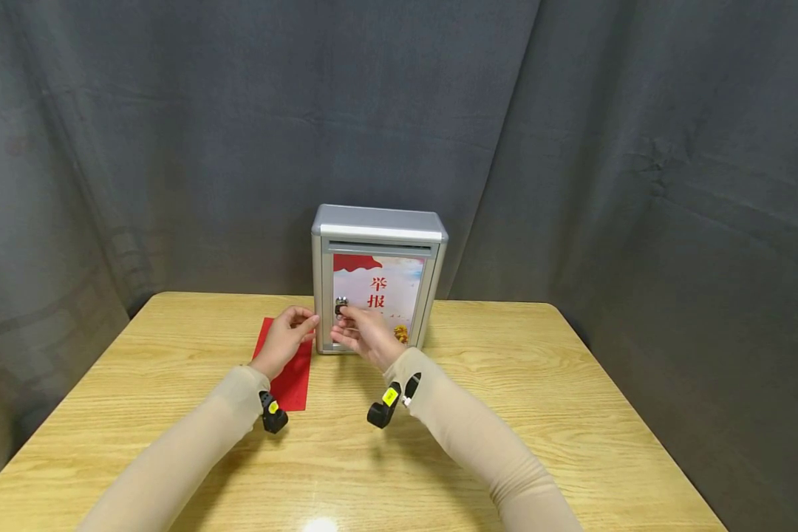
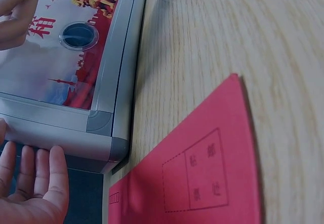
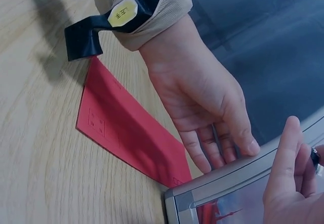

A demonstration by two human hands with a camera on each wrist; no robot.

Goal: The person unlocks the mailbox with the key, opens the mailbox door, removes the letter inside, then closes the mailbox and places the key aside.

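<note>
A silver metal box (image 1: 379, 222) with a slot near its top and a printed front panel stands upright on the table. My right hand (image 1: 371, 336) pinches a small black-headed key (image 1: 340, 310) between thumb and forefinger, at the metal lock (image 1: 342, 300) on the panel's left side. At the box's left edge rests my left hand (image 1: 284, 341); in the left wrist view its fairly straight fingers (image 2: 58, 171) touch the side wall. A red envelope (image 1: 295, 380) lies flat beneath the left hand, beside the box; the left wrist view shows printed boxes on it.
The box stands towards the back of the wooden table (image 1: 505, 414). Grey curtains (image 1: 206, 148) hang behind the table and along its sides. A black camera mount (image 1: 384, 405) sticks out from the right wrist, another (image 1: 274, 414) from the left.
</note>
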